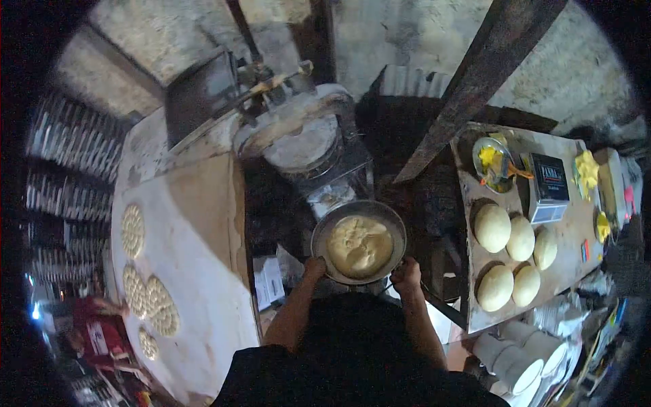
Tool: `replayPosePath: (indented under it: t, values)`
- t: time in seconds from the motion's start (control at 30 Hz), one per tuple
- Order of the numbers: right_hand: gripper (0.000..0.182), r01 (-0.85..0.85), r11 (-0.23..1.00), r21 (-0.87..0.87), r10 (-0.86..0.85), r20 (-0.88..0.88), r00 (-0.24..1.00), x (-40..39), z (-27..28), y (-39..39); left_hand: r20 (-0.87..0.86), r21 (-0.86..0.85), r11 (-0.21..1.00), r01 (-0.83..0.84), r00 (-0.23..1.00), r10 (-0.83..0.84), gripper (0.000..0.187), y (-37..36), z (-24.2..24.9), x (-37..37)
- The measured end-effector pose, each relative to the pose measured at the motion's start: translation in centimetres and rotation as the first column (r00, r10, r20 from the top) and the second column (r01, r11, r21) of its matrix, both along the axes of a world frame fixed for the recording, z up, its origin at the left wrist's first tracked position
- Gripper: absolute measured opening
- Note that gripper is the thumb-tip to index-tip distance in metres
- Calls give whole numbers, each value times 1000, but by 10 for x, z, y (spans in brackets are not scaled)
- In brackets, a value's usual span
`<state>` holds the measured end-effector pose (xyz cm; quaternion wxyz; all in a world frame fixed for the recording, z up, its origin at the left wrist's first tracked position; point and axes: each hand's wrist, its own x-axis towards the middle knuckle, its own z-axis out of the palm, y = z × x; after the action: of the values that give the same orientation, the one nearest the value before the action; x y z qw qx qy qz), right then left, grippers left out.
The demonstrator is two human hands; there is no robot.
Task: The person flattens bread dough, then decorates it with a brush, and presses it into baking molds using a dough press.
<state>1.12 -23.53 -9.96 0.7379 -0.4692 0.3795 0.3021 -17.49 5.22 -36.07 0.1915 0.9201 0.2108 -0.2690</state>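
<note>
Gripping metal bowl (358,207) with left hand (315,267) at eight o'clock, right hand (407,273) at four; better to hold dough (359,247) level.

Dough (359,249) in bowl (399,237) between tables (210,298)

The bowl (359,207) looks to be dull, worn metal, and the dough (360,246) inside it is matt and lumpy, while the dough balls (493,228) are smooth with a faint sheen. They sit on a counter (576,234) of scuffed, wood-like brown. The post (488,74) is rough, dark timber, the wall (407,30) coarse and blotchy, the shirt (352,339) matt black cloth.
</note>
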Motion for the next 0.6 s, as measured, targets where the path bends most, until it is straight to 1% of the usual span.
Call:
replayPosePath:
  t: [0.03,0.07,0.1,0.13,0.17,0.2,0.23,0.27,0.3,0.33,0.37,0.4,0.43,0.47,0.5,0.53,0.57,0.6]
  values:
    - [23,20,994,103,-18,-25,1000,0,-91,-20,36,27,996,88,995,-89,33,8,-5,11]
    - [22,-52,997,60,46,94,995,-12,-86,-18,49,12,998,63,997,-63,34,15,-4,14]
    - [21,-117,993,6,113,203,973,-25,-72,-12,70,-38,999,-36,997,39,34,23,-1,21]
    - [20,-115,993,-11,115,216,969,-26,-61,3,96,-105,978,-180,977,190,34,33,4,26]
    - [20,-114,993,-29,117,230,966,-27,-50,18,106,-178,930,-322,933,344,34,42,12,31]
    - [20,-57,998,-5,58,146,988,-24,-43,33,114,-244,862,-444,870,480,35,53,15,38]
    - [20,-4,1000,10,3,55,998,-22,-37,49,105,-283,805,-521,818,566,35,64,16,46]
    - [20,32,999,10,-33,32,999,-20,-36,62,89,-294,777,-557,793,603,35,71,11,54]
    - [21,69,998,9,-69,10,998,-18,-36,75,73,-291,789,-542,809,583,36,81,-24,57]
    - [22,83,997,1,-83,56,995,-20,-50,83,61,-201,898,-393,909,411,38,88,-51,57]
    - [23,97,995,-4,-96,103,990,-25,-76,88,34,-113,969,-218,974,223,40,97,-71,56]
    - [29,-85,977,-197,122,187,975,-34,-118,83,-3,-27,999,-21,1000,21,42,109,-83,57]
    - [34,-242,871,-427,356,208,911,-41,-160,78,179,-283,930,-235,940,292,43,122,-85,55]
    - [40,-330,702,-631,540,170,824,-49,-201,74,124,-207,952,-224,959,253,44,131,-83,60]
    - [43,-293,740,-606,508,216,834,-54,-239,74,82,-188,958,-215,969,233,45,142,-67,67]
    - [42,-238,779,-580,442,238,865,-50,-228,94,37,-184,966,-181,981,191,47,157,-46,75]
    - [42,-138,889,-436,273,262,926,-41,-209,122,-17,-180,974,-135,991,134,48,176,-15,86]
    - [41,12,966,-258,56,255,965,-31,-191,151,-93,-188,978,-87,993,70,50,201,33,104]
